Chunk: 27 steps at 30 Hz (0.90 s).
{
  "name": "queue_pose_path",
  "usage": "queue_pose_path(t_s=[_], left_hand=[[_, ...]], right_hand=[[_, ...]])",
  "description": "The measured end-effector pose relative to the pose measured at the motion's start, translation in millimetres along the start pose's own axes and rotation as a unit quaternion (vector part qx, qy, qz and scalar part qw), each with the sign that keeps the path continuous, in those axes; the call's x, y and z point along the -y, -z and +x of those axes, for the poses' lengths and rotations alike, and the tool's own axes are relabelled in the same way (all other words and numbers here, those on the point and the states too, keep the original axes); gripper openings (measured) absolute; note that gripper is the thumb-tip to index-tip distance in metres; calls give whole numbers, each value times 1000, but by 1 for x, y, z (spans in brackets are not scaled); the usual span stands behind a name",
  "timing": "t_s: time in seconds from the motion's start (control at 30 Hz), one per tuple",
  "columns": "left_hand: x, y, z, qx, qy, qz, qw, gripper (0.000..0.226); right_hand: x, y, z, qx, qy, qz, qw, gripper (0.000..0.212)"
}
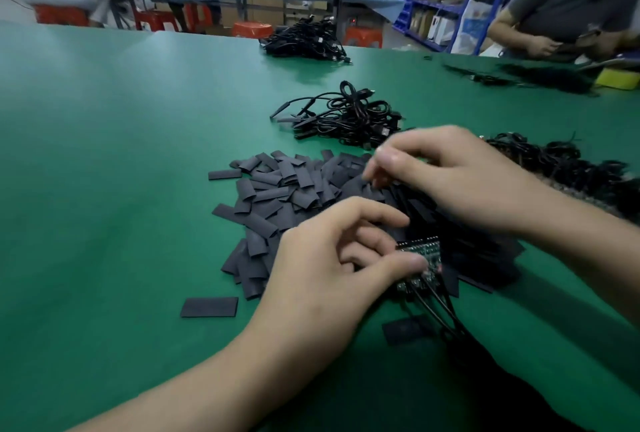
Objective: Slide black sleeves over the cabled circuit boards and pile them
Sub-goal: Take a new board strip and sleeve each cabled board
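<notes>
- With left hand (pixel 332 258), pinches boards (pixel 420 258) between thumb and fingers, with cables (pixel 440 313) trailing below.
- With right hand (pixel 450 182), reaches curled into sleeves (pixel 277 196) just beyond left hand; unclear whether gripping one.
- Could lift two clinging sleeves at once.
- Could snag a sleeve on board corners, or drop boards from a loose pinch.
- Could tangle cables before reaching pile (pixel 346 116) beyond right hand.
</notes>
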State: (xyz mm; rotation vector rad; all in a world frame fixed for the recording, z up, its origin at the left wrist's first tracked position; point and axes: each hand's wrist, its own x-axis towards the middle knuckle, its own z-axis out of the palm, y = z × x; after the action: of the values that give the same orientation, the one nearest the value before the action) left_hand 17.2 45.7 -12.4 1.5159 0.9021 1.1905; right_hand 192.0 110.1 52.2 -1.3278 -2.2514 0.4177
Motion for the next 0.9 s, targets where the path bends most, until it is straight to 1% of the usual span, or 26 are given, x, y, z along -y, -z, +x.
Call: queue_pose_path(t_s=[0.1,0.17,0.27,0.37,0.43,0.53,0.7,0.8,0.87,0.9], left_hand=[[-2,-1,1,-13,20,-65,998,30],[-5,-1,0,-16,30,-94,995,34],[-8,-3,-3,-9,47,-110,993,34],[-8,-3,-4,-8,61,-87,994,35],[-8,-3,-4,-7,60,-85,995,34],[-7,-3,-3,1,60,-102,993,30],[-8,-7,-4,19,69,-144,987,27],[-7,-9,-4,23,75,-158,984,27],[-7,-9,-4,19,69,-164,984,28],[-7,-9,-3,15,61,-163,985,29]], right_hand=[[5,-3,-60,32,-59,145,987,39],[7,-11,-82,35,-88,199,975,42],[11,-23,-95,0,-119,270,955,40],[10,-29,-99,-37,-143,280,948,47],[10,-30,-101,-52,-146,282,947,47],[10,-32,-100,-48,-140,312,938,48],[5,-36,-101,-30,-140,401,905,44],[6,-36,-101,-16,-149,456,878,36],[8,-33,-99,-8,-146,459,876,27],[6,-30,-97,-6,-145,443,885,24]])
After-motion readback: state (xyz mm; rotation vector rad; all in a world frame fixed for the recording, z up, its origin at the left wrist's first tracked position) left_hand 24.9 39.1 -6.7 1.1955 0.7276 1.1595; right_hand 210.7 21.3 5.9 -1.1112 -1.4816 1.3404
